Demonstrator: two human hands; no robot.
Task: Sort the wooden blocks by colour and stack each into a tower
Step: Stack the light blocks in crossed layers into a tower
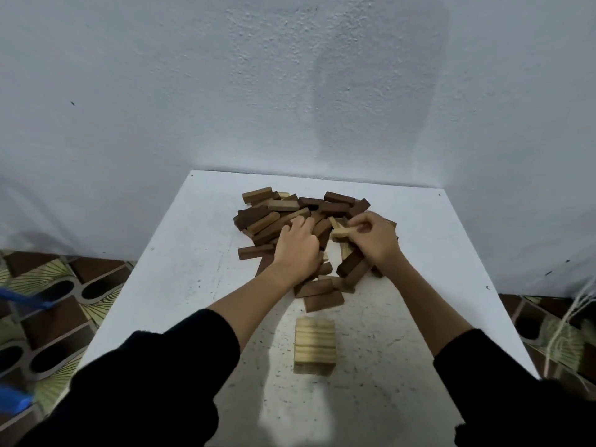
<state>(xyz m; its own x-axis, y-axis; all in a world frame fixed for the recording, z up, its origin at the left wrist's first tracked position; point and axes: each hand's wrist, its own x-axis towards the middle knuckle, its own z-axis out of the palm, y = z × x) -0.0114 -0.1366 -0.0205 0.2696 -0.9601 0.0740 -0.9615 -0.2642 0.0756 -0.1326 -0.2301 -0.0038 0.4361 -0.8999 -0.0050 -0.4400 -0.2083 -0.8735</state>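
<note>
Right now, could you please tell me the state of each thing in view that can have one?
Light tower: started, low, standing near the table's front.
Block pile: unsorted, dark and light mixed.
Light block: pinched, lifted above the pile.
Right hand: pinches the light block.
Left hand: fingers curled into the pile; grip unclear.

A loose heap of wooden blocks (pixel 300 221), dark brown and pale ones mixed, lay jumbled at all angles on the far half of the desk. One pale block (pixel 342 233) was lifted just above the middle of the heap, lying roughly level. Nearer, apart from the heap, stood a short tower of pale blocks (pixel 315 350), its layers squared up, with a single dark block (pixel 324 301) lying flat between it and the heap.
</note>
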